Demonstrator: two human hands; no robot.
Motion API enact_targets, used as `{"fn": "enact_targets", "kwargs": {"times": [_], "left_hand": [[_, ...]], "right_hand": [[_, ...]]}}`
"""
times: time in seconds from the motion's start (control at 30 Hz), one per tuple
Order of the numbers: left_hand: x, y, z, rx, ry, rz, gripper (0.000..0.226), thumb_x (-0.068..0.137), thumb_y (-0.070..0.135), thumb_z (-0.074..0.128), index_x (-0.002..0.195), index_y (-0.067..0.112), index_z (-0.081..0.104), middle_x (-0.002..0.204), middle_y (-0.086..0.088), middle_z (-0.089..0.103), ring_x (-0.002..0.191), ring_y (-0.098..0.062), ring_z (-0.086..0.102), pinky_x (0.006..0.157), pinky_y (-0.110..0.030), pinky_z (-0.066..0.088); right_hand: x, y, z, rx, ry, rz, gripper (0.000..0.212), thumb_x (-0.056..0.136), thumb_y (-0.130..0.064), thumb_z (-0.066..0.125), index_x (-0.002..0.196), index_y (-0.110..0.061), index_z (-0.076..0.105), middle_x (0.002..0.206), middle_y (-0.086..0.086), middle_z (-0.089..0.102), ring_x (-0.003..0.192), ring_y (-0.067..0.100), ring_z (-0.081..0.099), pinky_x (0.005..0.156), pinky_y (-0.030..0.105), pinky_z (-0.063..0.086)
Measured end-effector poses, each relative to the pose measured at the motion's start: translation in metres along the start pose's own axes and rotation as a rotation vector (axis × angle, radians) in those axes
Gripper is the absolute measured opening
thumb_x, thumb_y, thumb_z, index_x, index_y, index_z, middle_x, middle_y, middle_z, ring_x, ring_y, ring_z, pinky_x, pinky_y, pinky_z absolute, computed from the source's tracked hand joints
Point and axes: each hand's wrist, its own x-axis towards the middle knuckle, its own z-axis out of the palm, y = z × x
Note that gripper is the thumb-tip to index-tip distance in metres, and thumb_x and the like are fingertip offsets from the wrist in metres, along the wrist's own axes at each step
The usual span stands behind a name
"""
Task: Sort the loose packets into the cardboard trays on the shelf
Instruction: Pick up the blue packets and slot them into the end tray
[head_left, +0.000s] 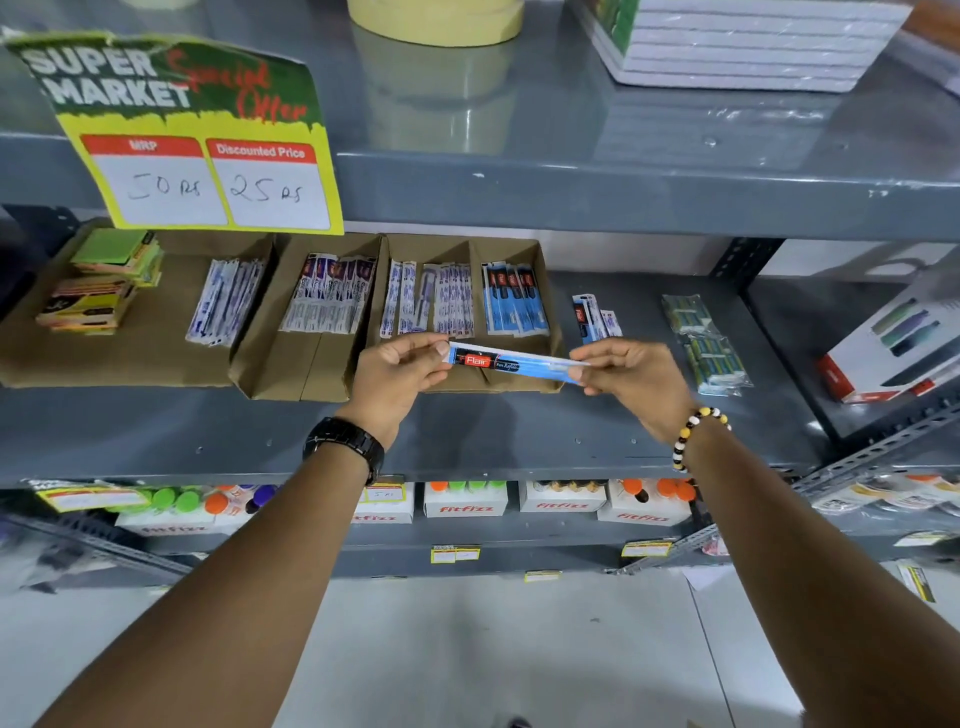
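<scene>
A long blue Flair refill packet (511, 364) is held level between both hands, in front of the right cardboard tray (551, 312). My left hand (397, 374) pinches its left end; my right hand (634, 382) pinches its right end. The right tray's right compartment holds matching blue packets (514, 299), its left compartment white and purple packets (431, 301). The middle tray (291, 374) holds purple and white packets (330, 301). The left tray (130, 358) holds white packets (226, 304) and sticky-note pads (104, 283). A few loose packets (595, 317) lie on the shelf right of the trays.
A green packet bundle (709, 343) and a white box (893, 353) lie at the right of the grey shelf (467, 436). A price sign (197, 150) hangs from the shelf above. Boxes marked fitfizz (465, 501) fill the shelf below.
</scene>
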Motion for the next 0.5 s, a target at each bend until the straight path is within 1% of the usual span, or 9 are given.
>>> {"fn": "enact_targets", "kwargs": {"times": [0.07,0.17,0.23,0.27,0.33,0.37,0.4,0.47,0.5], "left_hand": [[0.002,0.000,0.001,0.022,0.014,0.001,0.020,0.089,0.009,0.072,0.109,0.008,0.073,0.107,-0.010,0.074,0.093,-0.020,0.074,0.081,-0.027,0.059],[0.008,0.000,0.004,0.058,0.027,0.008,0.017,0.087,0.012,0.075,0.104,0.013,0.074,0.101,-0.007,0.076,0.085,-0.016,0.075,0.077,-0.026,0.060],[0.011,-0.005,0.007,0.065,0.053,0.015,0.012,0.089,0.017,0.074,0.100,0.021,0.074,0.094,0.001,0.077,0.086,-0.013,0.075,0.077,-0.024,0.059],[0.011,-0.010,0.007,0.116,0.073,0.031,0.010,0.091,0.021,0.071,0.100,0.024,0.072,0.092,0.008,0.076,0.088,-0.007,0.073,0.079,-0.022,0.058],[0.007,-0.025,0.004,0.418,0.087,0.124,0.015,0.094,0.030,0.065,0.109,0.027,0.067,0.096,0.023,0.070,0.092,0.004,0.068,0.082,-0.016,0.053],[0.004,-0.035,0.000,0.619,0.077,0.204,0.024,0.096,0.034,0.062,0.118,0.025,0.064,0.102,0.022,0.067,0.097,-0.001,0.066,0.082,-0.018,0.052],[0.001,-0.047,-0.005,0.808,0.057,0.305,0.034,0.096,0.037,0.060,0.126,0.021,0.060,0.110,0.013,0.065,0.105,-0.012,0.063,0.085,-0.027,0.051],[-0.004,-0.069,-0.012,1.113,0.008,0.479,0.049,0.097,0.042,0.055,0.137,0.014,0.052,0.132,-0.010,0.059,0.126,-0.032,0.051,0.102,-0.045,0.044],[-0.007,-0.077,-0.015,1.218,-0.014,0.516,0.056,0.097,0.046,0.051,0.141,0.012,0.048,0.143,-0.015,0.051,0.137,-0.037,0.041,0.111,-0.051,0.036]], "right_hand": [[0.000,0.000,-0.004,-0.161,-0.112,0.040,0.022,0.080,-0.014,0.081,0.101,-0.022,0.078,0.079,-0.001,0.078,0.061,0.006,0.064,0.065,0.018,0.056],[-0.003,0.005,-0.002,-0.295,-0.209,0.068,0.012,0.084,-0.017,0.078,0.095,-0.023,0.080,0.072,-0.004,0.076,0.057,0.002,0.062,0.059,0.015,0.051],[-0.006,0.012,0.002,-0.244,-0.165,0.076,0.009,0.085,-0.015,0.077,0.089,-0.023,0.079,0.072,0.000,0.076,0.058,0.005,0.064,0.059,0.016,0.052],[-0.007,0.017,0.004,-0.195,-0.117,0.087,0.010,0.085,-0.013,0.077,0.088,-0.022,0.079,0.073,0.002,0.076,0.060,0.007,0.065,0.060,0.017,0.054],[-0.007,0.023,0.011,-0.062,-0.007,0.141,0.009,0.086,-0.009,0.075,0.093,-0.013,0.078,0.071,0.006,0.075,0.060,0.012,0.064,0.060,0.021,0.055],[-0.006,0.025,0.015,0.018,0.048,0.172,0.010,0.086,-0.006,0.075,0.096,-0.007,0.077,0.071,0.008,0.073,0.060,0.014,0.063,0.060,0.023,0.055],[-0.004,0.025,0.020,0.093,0.095,0.197,0.010,0.086,-0.005,0.074,0.096,-0.003,0.075,0.071,0.009,0.072,0.060,0.016,0.062,0.060,0.024,0.056],[0.004,0.021,0.031,0.205,0.164,0.224,0.003,0.086,-0.003,0.074,0.088,-0.003,0.075,0.071,0.012,0.070,0.060,0.017,0.062,0.061,0.025,0.057],[0.009,0.017,0.037,0.247,0.189,0.234,0.002,0.085,-0.002,0.074,0.087,-0.003,0.075,0.072,0.012,0.070,0.061,0.017,0.064,0.062,0.025,0.058]]}}
